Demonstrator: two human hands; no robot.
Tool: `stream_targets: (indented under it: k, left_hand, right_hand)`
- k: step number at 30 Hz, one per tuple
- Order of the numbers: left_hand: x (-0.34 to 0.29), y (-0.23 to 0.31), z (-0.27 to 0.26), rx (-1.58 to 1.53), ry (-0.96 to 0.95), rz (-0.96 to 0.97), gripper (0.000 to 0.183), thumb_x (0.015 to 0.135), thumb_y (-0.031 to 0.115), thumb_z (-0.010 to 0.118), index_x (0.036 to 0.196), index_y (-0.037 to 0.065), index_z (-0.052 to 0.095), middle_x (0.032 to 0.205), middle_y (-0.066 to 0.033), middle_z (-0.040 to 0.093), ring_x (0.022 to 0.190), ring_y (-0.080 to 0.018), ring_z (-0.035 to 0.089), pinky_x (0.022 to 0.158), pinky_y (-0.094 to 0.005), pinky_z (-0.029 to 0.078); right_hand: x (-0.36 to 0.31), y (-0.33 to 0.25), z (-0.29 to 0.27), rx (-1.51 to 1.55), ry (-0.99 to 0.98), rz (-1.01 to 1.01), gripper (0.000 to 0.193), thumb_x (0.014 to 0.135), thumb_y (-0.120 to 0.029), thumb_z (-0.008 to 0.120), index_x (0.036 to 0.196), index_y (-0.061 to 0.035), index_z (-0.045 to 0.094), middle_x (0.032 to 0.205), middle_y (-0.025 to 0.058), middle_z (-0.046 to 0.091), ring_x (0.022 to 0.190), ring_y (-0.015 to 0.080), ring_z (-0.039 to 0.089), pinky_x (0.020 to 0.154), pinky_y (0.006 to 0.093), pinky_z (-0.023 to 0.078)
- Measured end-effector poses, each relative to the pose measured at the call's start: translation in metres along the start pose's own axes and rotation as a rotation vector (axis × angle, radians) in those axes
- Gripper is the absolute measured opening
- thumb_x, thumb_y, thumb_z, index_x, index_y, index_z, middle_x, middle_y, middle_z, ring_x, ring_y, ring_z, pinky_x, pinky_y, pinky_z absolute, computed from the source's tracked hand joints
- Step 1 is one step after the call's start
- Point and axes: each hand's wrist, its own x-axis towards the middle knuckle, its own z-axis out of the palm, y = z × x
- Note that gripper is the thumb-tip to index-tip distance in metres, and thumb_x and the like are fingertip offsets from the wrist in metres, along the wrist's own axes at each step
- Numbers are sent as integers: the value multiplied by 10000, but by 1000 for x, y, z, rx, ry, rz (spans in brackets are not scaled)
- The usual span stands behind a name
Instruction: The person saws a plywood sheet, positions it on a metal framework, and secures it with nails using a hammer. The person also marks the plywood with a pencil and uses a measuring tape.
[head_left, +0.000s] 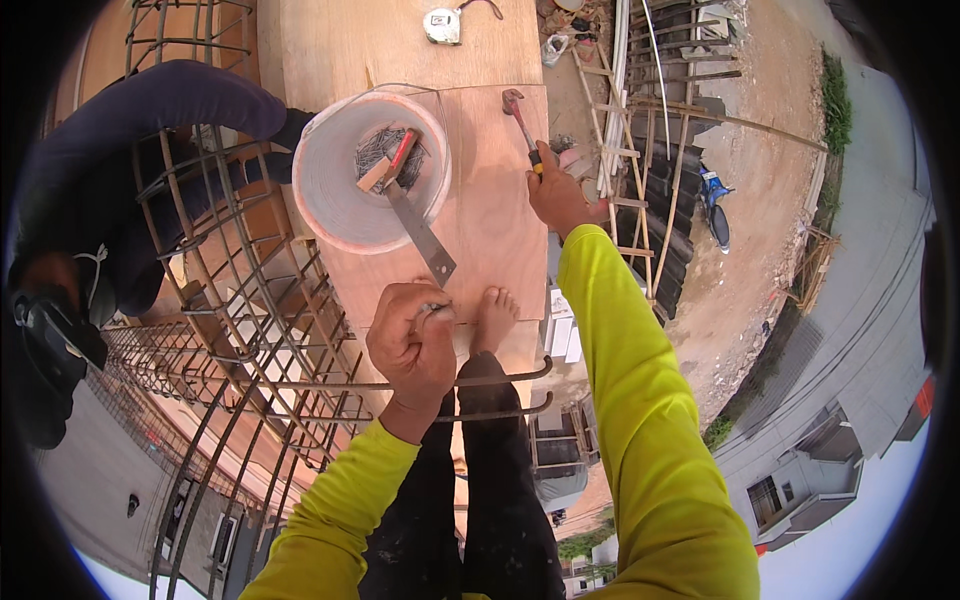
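Note:
My right hand [562, 198] is wrapped around the black and yellow grip of a hammer [521, 122], whose head lies over the plywood sheet [485, 225]. My left hand [410, 340] is closed with its fingers curled, and a small greyish bit shows at the fingertips, too small to name. Just beyond that hand stands a whitish bucket [318, 180] with a wire handle. Many loose nails [372, 150] lie in it. A try square [420, 235] leans out over the bucket's near rim, and a red-sided tool [403, 150] rests by its wooden stock.
A tape measure [442, 26] lies on the far plywood. Steel rebar cages [215, 225] rise at the left, with hooked bars [510, 411] crossing before my legs. Another person's dark sleeve [170, 100] reaches in beside the bucket. A wooden ladder [628, 200] and a drop lie at the right.

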Motion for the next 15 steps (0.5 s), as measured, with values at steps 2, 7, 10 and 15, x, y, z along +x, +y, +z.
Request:
stream_targets:
  k: [2,7,10,15]
  left_hand:
    - [-13,13,29,25,-369,123,159,831,-89,593,955,-4,646,851,-117,608,744,-231,613,798,-342,508]
    - [-6,-66,94,64,-448,101,139,842,-52,634,966,9,650,855,-97,617,723,-221,627,691,-309,510]
    - [30,-150,124,192,-211,131,114,870,-31,637,975,12,655,853,-100,618,715,-209,626,657,-287,504]
    - [115,-245,152,311,88,267,111,890,35,652,991,8,689,896,-122,674,776,-241,655,714,-322,526]
  right_hand:
    - [-1,6,3,51,17,-27,624,990,-257,545,1538,-138,271,950,335,670,869,536,642,783,598,497]
    - [-3,23,-4,73,-29,-42,589,1003,-258,509,1528,-151,266,885,301,687,861,511,659,788,584,509]
    - [-3,35,-4,64,-16,-83,606,998,-251,522,1537,-154,263,840,294,680,816,508,654,762,588,502]
    - [-8,52,24,221,43,-78,598,993,-241,541,1534,-189,293,832,282,678,790,493,652,739,579,502]
